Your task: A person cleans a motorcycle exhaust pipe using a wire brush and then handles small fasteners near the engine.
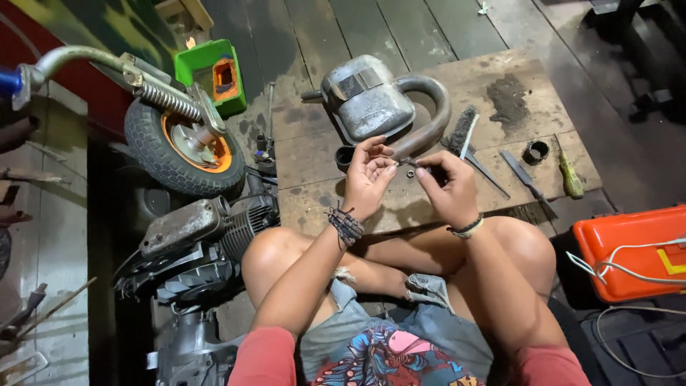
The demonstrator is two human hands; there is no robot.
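Wooden board (457,86); hands' (368,179) small part (409,163) indistinct

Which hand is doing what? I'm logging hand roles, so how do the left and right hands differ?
The left hand is open with fingers spread, while the right hand is curled, pinching a small dark part. The left wrist wears a dark braided band; the right wears a paler one. Both are bare and raised over the wooden board.

A muffler (371,104) is laid on the wooden board (529,78), behind the left hand (368,179) and right hand (446,187). To its right are placed a wire brush (461,129), a file (527,182) and a screwdriver (569,175). A wheel (175,154) is set to the left.
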